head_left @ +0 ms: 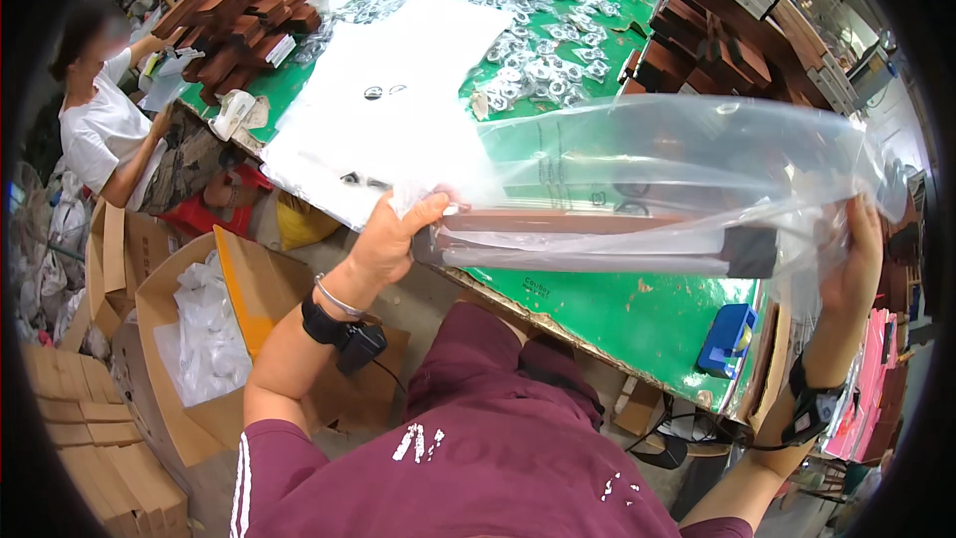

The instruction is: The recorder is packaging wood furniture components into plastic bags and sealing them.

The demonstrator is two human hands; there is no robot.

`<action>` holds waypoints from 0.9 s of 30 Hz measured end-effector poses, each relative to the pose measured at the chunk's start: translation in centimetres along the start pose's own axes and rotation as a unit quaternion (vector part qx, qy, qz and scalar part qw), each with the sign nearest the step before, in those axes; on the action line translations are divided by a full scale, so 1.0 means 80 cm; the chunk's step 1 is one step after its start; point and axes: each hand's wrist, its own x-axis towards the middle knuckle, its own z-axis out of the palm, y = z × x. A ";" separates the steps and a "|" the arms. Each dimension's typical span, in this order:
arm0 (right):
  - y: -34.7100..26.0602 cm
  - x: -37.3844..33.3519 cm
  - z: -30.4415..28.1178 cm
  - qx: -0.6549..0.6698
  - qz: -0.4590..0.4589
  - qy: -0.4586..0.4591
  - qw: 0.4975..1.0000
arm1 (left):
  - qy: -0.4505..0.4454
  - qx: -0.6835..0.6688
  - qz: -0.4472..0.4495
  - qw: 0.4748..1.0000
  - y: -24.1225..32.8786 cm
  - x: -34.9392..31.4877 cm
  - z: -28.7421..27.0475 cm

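Note:
A long clear plastic bag [687, 144] stretches across in front of me above the table's near edge. Inside it lies a long brown bar [578, 223] with dark ends and a pale strip along its length. My left hand [390, 237] is closed at the left end, thumb on top, gripping the bag with the bar's end beside the fingers. At the right end, my right hand [854, 257] is closed on the gathered plastic, its fingers partly hidden by the film. Just beyond my left hand, a pile of white plastic bags [388, 90] covers part of the green table [597, 304].
Small bagged parts [538, 70] are scattered farther back. Brown bars are stacked at the far left [249, 25] and right [702, 45]. A blue tape dispenser [728, 341] stands near the right corner. An open carton [164, 339] sits below left; another person [115, 130] works at the left.

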 end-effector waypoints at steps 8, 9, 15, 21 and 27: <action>0.084 -0.118 -0.013 0.022 0.092 0.105 0.990 | 0.000 0.136 -0.002 0.991 0.032 0.035 -0.016; 0.097 -0.131 -0.019 0.025 0.104 0.086 0.991 | -0.016 0.147 -0.081 0.986 0.034 0.045 -0.018; 0.172 -0.157 -0.030 0.017 0.194 0.092 0.977 | -0.046 0.237 -0.312 0.919 0.001 0.102 -0.038; 0.237 -0.137 -0.031 0.001 0.265 0.145 0.953 | -0.041 0.362 -0.405 0.838 0.001 0.149 -0.022; 0.252 -0.127 -0.044 -0.141 0.227 0.128 0.955 | -0.135 0.563 -0.326 0.747 0.009 0.185 0.006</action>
